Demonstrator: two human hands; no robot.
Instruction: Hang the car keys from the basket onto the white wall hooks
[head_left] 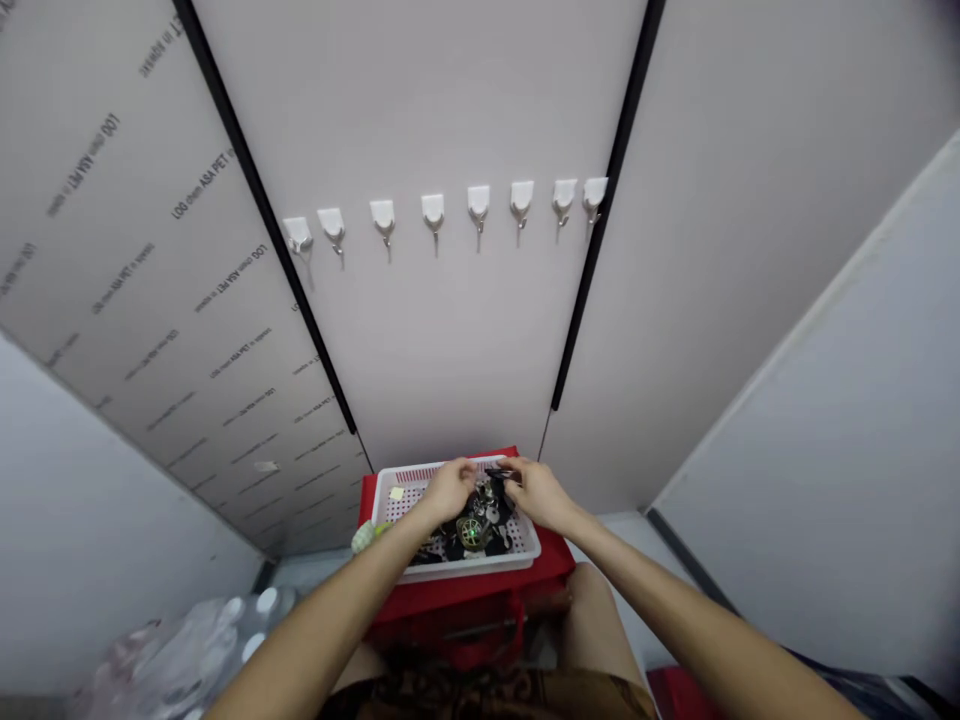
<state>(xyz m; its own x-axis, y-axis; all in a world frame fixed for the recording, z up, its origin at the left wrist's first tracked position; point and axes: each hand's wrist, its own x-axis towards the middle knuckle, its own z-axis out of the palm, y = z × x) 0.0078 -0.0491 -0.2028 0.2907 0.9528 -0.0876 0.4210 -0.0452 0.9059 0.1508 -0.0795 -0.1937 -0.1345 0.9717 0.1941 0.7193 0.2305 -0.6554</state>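
A white perforated plastic tray (469, 572) sits on a red stool or table top (480, 600), holding a jumble of black pieces and metal keyring-like items (480, 525). Among them lies a round green and gold trinket (471, 533). My left hand (448, 490) bends over the back of the pile, its fingertips partly hidden, so any hold is unclear. My right hand (536, 493) reaches in from the other side, with a small black strap (499, 473) pinched between its fingers. A yellow note (397, 493) lies in the tray's left corner.
Several white adhesive hooks (442, 210) run in a row across the pale wall ahead, between black strips. A pale green knobbly object (364, 537) rests by the tray's left edge. A plastic bag (187, 650) lies low at left; my knees are below the red top.
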